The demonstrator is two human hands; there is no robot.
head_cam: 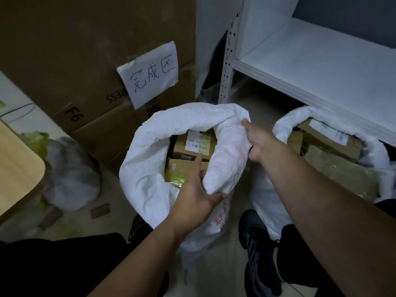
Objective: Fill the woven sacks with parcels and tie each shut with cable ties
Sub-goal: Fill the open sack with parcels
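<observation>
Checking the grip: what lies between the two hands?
In the head view, a bunched fold of the white sack's rim; left hand and right hand both grip it.

Pretty sure I'm in a parcel sorting or storage room here. Beyond my left hand (196,195) sits a stack of big cardboard cartons (85,61) with a taped-on handwritten paper sign (150,75). Past my right hand (260,140) there's white metal shelving (310,61), and below it a white woven sack (334,155) stuffed with labelled parcels (330,140).
</observation>
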